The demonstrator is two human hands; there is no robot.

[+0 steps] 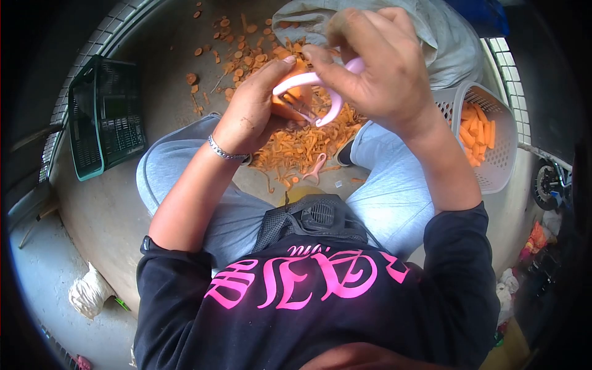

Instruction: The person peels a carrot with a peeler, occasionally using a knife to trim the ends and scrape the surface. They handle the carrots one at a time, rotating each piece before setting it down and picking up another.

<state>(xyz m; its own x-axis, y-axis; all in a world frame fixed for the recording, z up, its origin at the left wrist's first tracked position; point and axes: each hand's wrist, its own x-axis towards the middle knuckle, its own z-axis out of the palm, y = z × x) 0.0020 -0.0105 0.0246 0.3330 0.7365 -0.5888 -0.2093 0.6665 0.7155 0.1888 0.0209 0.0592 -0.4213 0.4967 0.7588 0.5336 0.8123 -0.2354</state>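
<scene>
Nearest, at 12 o'clock, the left hand (256, 102) has its fingers closed around a peeled-looking carrot (301, 66), its thumb along the upper side. The right hand (385, 74), just to its right, pinches the handle of a pink peeler (338, 103) between thumb and fingers; the peeler's head overlaps the carrot, though whether the blade touches it I cannot tell. Below them on the floor (169, 74), between the legs, lies a pile of orange peelings (296, 147), with a second peeler (317, 166) at its near edge. At 2 o'clock a pale perforated basket (507, 154) holds carrot pieces (473, 132). At 10 o'clock stands a green crate (123, 92). Farther out, carrot slices (239, 73) lie scattered at 11 o'clock, and a pale sack (453, 52) rests at 1 o'clock, just beyond the basket.
</scene>
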